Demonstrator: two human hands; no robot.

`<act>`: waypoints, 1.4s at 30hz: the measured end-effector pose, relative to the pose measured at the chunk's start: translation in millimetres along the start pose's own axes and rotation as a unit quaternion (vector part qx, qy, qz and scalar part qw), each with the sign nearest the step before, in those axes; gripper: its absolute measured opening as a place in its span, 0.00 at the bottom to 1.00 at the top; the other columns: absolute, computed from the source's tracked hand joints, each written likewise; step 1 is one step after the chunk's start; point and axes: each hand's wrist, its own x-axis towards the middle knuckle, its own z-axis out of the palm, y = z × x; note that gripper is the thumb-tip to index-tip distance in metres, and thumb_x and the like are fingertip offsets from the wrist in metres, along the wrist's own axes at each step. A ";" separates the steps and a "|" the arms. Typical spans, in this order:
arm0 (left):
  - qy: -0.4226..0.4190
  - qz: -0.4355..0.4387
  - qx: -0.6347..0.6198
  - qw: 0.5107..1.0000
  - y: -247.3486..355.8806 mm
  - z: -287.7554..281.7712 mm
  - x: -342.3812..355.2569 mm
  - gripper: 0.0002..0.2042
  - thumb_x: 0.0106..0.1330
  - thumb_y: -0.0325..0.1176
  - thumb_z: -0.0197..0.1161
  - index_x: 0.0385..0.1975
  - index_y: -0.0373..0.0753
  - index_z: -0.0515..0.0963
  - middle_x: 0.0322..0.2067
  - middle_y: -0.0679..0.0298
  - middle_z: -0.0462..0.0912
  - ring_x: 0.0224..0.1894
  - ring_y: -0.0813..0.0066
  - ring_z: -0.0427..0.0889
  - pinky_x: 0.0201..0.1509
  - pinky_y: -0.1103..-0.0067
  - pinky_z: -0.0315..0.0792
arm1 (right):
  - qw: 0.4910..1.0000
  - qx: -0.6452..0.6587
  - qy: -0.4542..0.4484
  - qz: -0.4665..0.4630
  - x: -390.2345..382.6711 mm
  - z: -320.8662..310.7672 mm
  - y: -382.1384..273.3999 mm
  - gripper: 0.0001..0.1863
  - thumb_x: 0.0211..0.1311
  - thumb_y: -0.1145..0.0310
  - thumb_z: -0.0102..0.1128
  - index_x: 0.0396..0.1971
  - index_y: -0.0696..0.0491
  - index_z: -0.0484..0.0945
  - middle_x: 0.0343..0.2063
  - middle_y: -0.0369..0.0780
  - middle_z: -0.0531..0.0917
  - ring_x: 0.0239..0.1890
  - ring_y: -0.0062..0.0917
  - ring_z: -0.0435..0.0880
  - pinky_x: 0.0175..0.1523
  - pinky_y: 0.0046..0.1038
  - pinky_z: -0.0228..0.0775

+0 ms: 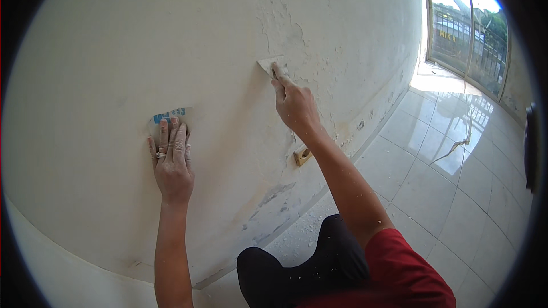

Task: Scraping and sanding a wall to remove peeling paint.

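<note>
Nearest, black-clad knees (322, 262) and a red sleeve (408, 265), both of soft cloth, hide part of the floor. Above, the left hand (174, 174), coated in white dust, lies against the wall (103, 68), its fingers extended over a thin, pale plate (182, 112) with blue print; the thumb is hidden, so whether they grip it cannot be told. The right hand (298, 105), equally dusty, grasps a scraper (266, 64), whose flat, flared blade meets the wall beside blistered, curling paint (282, 31). Lower, the right forearm adjoins a yellowish block (302, 155) with a dark opening. White flakes (308, 231) litter the floor along the wall's grey-stained base. Beyond, glossy square tiles (428, 194) carry a thin, crumpled strip (454, 149); farthest stands a framed glass door (454, 40), with a railing (485, 45) outside.
</note>
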 end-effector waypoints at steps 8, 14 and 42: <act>0.039 -0.020 0.051 0.998 42.2 37.2 100.9 0.24 0.71 0.27 0.47 0.68 0.46 0.68 0.68 0.71 0.68 0.73 0.75 0.61 0.78 0.66 0.48 | 0.992 0.026 0.118 -0.034 50.8 -6.5 -10.5 0.21 0.72 0.64 0.51 0.63 0.43 0.74 0.24 0.57 0.78 0.20 0.49 0.77 0.31 0.39 0.72; 0.109 0.034 0.177 0.978 31.9 38.5 183.3 0.24 0.72 0.30 0.46 0.68 0.50 0.67 0.70 0.76 0.65 0.74 0.78 0.58 0.78 0.70 0.49 | 0.998 0.015 0.062 -0.007 49.7 -15.0 -21.6 0.21 0.74 0.59 0.47 0.64 0.40 0.73 0.26 0.54 0.82 0.29 0.52 0.82 0.37 0.45 0.74; 0.004 0.036 0.096 0.995 83.9 84.8 68.1 0.24 0.70 0.33 0.48 0.68 0.49 0.68 0.70 0.74 0.65 0.74 0.77 0.57 0.77 0.64 0.47 | 0.993 0.026 0.062 -0.096 -45.5 37.5 55.2 0.25 0.70 0.70 0.55 0.66 0.42 0.71 0.31 0.58 0.79 0.22 0.50 0.78 0.27 0.34 0.72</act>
